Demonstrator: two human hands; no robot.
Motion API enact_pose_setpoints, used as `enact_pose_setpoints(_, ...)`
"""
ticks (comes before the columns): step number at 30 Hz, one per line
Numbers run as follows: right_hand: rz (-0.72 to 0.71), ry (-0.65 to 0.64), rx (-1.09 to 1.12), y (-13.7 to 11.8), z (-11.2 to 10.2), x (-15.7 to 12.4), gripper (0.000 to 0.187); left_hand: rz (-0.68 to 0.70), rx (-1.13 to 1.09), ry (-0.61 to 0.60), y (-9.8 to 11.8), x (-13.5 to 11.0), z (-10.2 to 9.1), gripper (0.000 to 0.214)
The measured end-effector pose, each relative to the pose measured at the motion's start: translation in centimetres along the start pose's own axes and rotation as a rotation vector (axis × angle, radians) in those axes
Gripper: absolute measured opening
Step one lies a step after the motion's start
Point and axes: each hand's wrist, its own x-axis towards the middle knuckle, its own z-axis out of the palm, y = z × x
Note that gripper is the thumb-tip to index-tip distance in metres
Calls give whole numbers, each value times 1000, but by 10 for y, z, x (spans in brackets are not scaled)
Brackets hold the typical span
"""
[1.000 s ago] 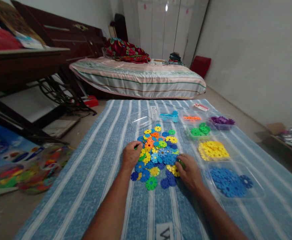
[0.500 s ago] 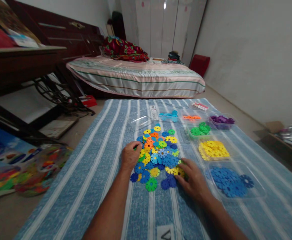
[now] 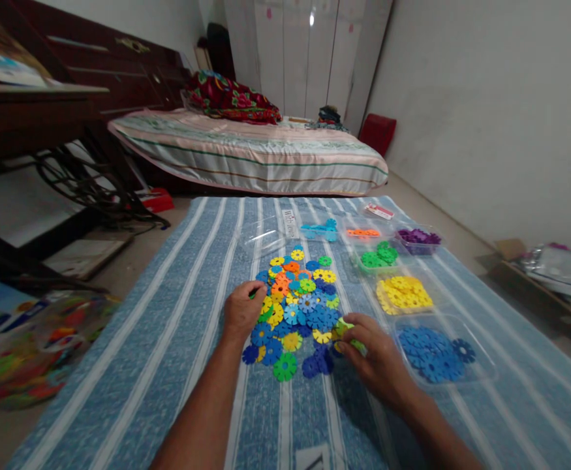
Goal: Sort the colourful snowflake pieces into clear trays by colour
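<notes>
A striped blue cloth [image 3: 177, 326] covers the whole near surface, and a bed [image 3: 246, 153] with a striped cover stands just past its far edge. In the middle of the cloth lies a loose pile of flat flower-shaped discs [image 3: 297, 303] in blue, yellow, orange and green.

To the right of the pile, clear trays hold discs sorted by colour. The nearest tray [image 3: 483, 377] has the blue ones, and beyond it lie the yellow discs [image 3: 402, 294], the green discs [image 3: 376, 256] and the purple discs [image 3: 417, 236].

The left hand [image 3: 241, 310] rests at the pile's left edge, its fingers curled in and closed on a green piece [image 3: 254, 294] that barely shows. The right hand [image 3: 378, 362] is at the pile's near right corner, thumb and fingers pinching a pale green disc [image 3: 348, 326] just above the cloth, close beside the blue tray.
</notes>
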Motion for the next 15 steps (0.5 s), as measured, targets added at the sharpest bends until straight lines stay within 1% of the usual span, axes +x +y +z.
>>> enact_pose_setpoints(4, -6, 72, -19, -3, -21, 14, 12, 0, 10, 0, 0, 0, 0, 27)
enact_pose_setpoints(6, -24, 83, -39, -1, -28, 20, 11, 7, 14, -1, 1, 1, -1, 27)
enact_pose_setpoints(8, -53, 83, -71, 4, -35, 26, 11, 15, 16, 1, 1, 1, -1, 26)
enact_pose_setpoints(10, -83, 121, -140, 13, -43, 32, 12, 21, 14, 5, 1, 1, -1, 25)
enact_pose_setpoints(11, -91, 167, -197, 18, -48, 36, 13, 20, 12, 7, 1, 1, -1, 25)
enact_pose_setpoints(15, -57, 445, -501, 35, -65, 47, 19, 11, 8, 9, 1, 0, -1, 26)
